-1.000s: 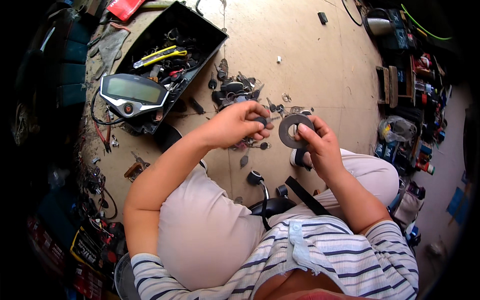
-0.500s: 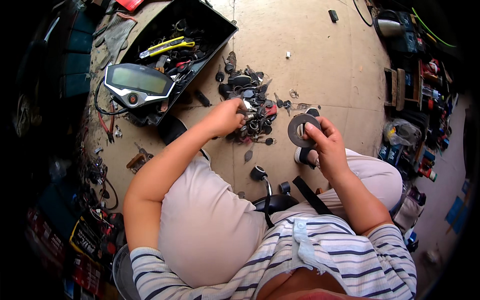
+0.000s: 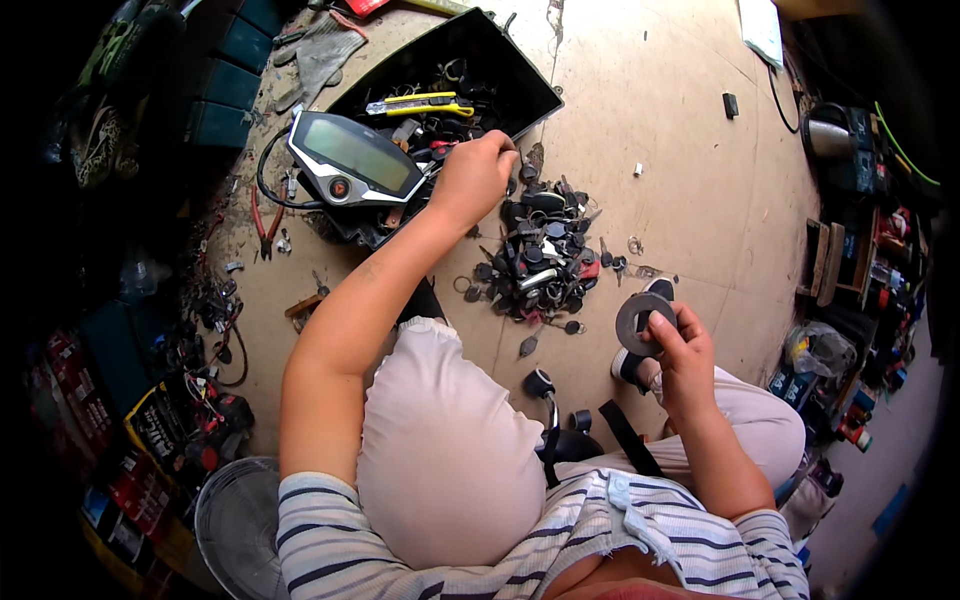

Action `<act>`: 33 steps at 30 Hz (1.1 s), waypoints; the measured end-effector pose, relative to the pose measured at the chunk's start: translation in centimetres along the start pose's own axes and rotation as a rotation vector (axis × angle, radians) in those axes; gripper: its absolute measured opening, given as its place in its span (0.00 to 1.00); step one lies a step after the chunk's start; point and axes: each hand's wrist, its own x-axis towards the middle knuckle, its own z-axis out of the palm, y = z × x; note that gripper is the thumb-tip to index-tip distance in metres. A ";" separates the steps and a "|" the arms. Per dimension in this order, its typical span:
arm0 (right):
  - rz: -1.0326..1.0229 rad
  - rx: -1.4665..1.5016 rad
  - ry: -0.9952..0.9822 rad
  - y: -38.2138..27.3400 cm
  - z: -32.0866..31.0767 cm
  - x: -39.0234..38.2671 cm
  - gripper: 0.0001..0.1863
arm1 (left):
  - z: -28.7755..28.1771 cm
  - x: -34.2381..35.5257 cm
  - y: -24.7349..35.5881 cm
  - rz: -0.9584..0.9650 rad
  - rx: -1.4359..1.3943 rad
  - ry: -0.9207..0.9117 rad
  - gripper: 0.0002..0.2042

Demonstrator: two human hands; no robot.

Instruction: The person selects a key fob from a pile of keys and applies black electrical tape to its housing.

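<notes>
Right hand (image 3: 685, 355) pinches 1 grey tape roll (image 3: 640, 320) by its rim: light, stiff. Left hand (image 3: 470, 180), curled shut, contents unclear, reaches at black parts tray (image 3: 520, 80) w/ key pile (image 3: 540, 260) nearby.

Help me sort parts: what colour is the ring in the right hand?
Dark grey ring, held by the right hand; head view.

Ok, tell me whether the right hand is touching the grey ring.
Touching. The head view shows the right hand gripping the grey ring, its fingers wrapped over the ring's lower right edge and lifting it above the floor.
</notes>
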 end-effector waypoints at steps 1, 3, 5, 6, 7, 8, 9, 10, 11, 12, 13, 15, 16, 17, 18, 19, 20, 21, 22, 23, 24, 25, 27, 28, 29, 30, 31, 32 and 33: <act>-0.012 0.008 -0.001 0.0 0.2 0.0 0.06 | 0.2 0.5 0.2 0.017 0.024 -0.022 0.06; -0.024 0.019 -0.002 0.0 0.2 0.0 0.07 | 0.1 1.9 0.0 -0.003 -0.007 0.047 0.07; -0.025 0.026 -0.005 0.0 0.0 0.0 0.07 | -0.6 3.4 -0.9 -0.004 0.147 0.145 0.08; -0.024 0.019 -0.002 0.1 -0.1 0.0 0.07 | -0.9 4.2 -2.1 -0.055 0.227 0.124 0.09; -0.023 0.015 -0.002 0.1 -0.2 0.0 0.07 | -1.5 4.6 -3.3 -0.047 0.331 0.102 0.09; -0.021 0.011 -0.003 0.1 -0.2 0.0 0.07 | -2.0 5.1 -4.8 -0.042 0.466 0.058 0.09; -0.019 0.006 -0.005 0.1 -0.2 0.0 0.07 | -2.3 5.3 -5.7 -0.036 0.600 0.010 0.09; -0.017 0.000 -0.008 0.1 -0.2 -0.1 0.07 | -2.4 5.5 -6.4 -0.037 0.674 -0.024 0.09; -0.014 -0.006 -0.012 0.1 -0.2 -0.1 0.07 | -2.4 5.6 -7.1 -0.038 0.749 -0.056 0.08; -0.014 -0.008 -0.011 0.1 -0.2 -0.1 0.07 | -2.3 5.6 -7.2 -0.036 0.820 -0.092 0.09; -0.013 -0.011 -0.011 0.2 -0.2 -0.1 0.07 | -2.0 5.6 -7.2 -0.019 0.846 -0.092 0.09; -0.011 -0.012 -0.012 0.3 -0.2 -0.1 0.07 | -1.4 5.6 -7.0 0.014 0.900 -0.088 0.09; -0.010 -0.011 -0.012 0.4 -0.2 -0.1 0.07 | -1.3 5.5 -6.7 -0.013 0.884 -0.053 0.08; -0.009 -0.009 -0.013 0.5 -0.2 -0.1 0.08 | -1.4 5.3 -6.8 0.015 0.833 -0.023 0.08; -0.007 -0.008 -0.012 0.4 -0.2 -0.1 0.08 | -1.6 5.1 -6.5 0.045 0.781 0.010 0.07; -0.005 -0.008 -0.011 0.4 -0.2 -0.1 0.08 | -1.8 4.8 -6.2 0.076 0.730 0.042 0.07; -0.003 -0.006 -0.010 0.4 -0.1 -0.2 0.08 | -1.7 4.3 -5.8 0.074 0.613 0.109 0.07; -0.008 -0.007 -0.011 0.4 -0.1 -0.2 0.08 | -1.9 4.1 -4.6 0.095 0.461 0.207 0.07; -0.013 -0.007 -0.011 0.4 -0.1 -0.2 0.08 | -1.9 4.0 -4.2 0.100 0.276 0.232 0.07; -0.018 -0.006 -0.011 0.4 -0.1 -0.2 0.08 | -1.8 4.0 -3.8 0.106 0.091 0.253 0.07; -0.021 -0.003 -0.009 0.2 0.1 -0.2 0.08 | -1.9 3.6 -2.9 0.014 -0.221 0.179 0.08; -0.021 -0.003 0.000 0.1 0.1 -0.3 0.07 | -1.9 3.1 -1.5 -0.083 -0.539 0.095 0.08; -0.033 -0.005 0.004 -0.2 0.0 -0.3 0.07 | -2.0 1.6 1.6 -0.256 -0.901 -0.079 0.09; -0.044 -0.007 -0.004 -0.3 0.0 -0.2 0.08 | -2.3 0.6 3.5 -0.328 -0.944 -0.161 0.09; -0.053 -0.010 -0.009 -0.4 -0.1 -0.1 0.08 | -2.4 -0.4 4.7 -0.404 -0.987 -0.246 0.08; -0.066 -0.013 -0.005 -0.6 -0.1 -0.2 0.08 | -1.9 -1.1 5.5 -0.461 -1.012 -0.321 0.09; -0.073 -0.014 -0.004 -0.7 -0.1 0.0 0.08 | -1.4 -2.0 6.0 -0.524 -1.032 -0.394 0.09; -0.079 -0.015 -0.003 -0.8 -0.1 0.1 0.08 | -0.9 -2.8 6.4 -0.539 -0.978 -0.459 0.11; -0.092 -0.002 -0.006 -1.0 0.0 0.2 0.08 | -0.2 -3.5 6.2 -0.502 -0.932 -0.544 0.10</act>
